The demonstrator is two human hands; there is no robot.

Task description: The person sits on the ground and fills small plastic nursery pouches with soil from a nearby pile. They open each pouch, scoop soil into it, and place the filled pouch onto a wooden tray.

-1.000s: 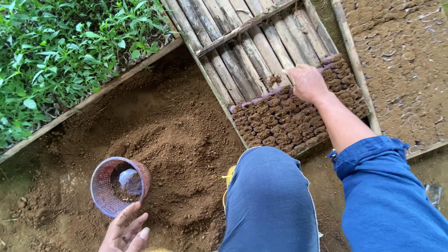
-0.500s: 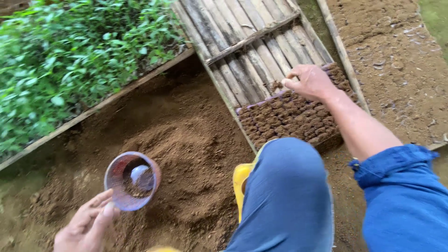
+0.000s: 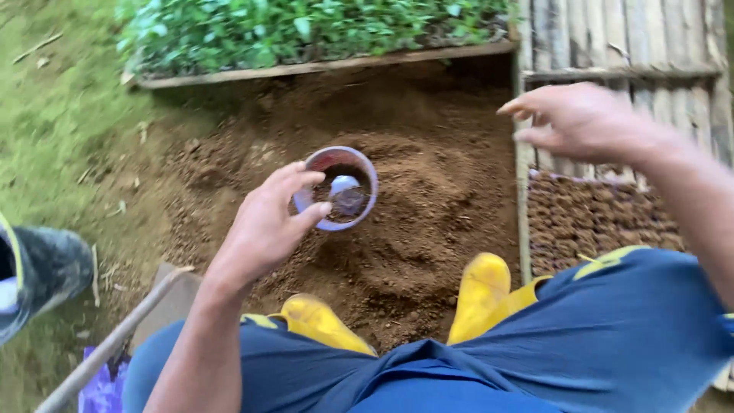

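The left hand point(image 3: 264, 226) has come up to the cup point(image 3: 337, 189) on the dirt point(image 3: 428, 191) mid-frame, fingers open, touching nothing. The right hand point(image 3: 581, 122) has left the tray point(image 3: 589, 218), loose and empty, upper right.

Small round purple basket point(image 3: 337, 188), upright, mouth open, sunk in the brown soil mound, pale object inside

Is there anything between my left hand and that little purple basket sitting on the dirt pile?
Nothing visible is in the way. Your left hand is right at the near rim of the purple basket, fingers spread open; whether they touch it is hard to tell. Only loose soil surrounds it.
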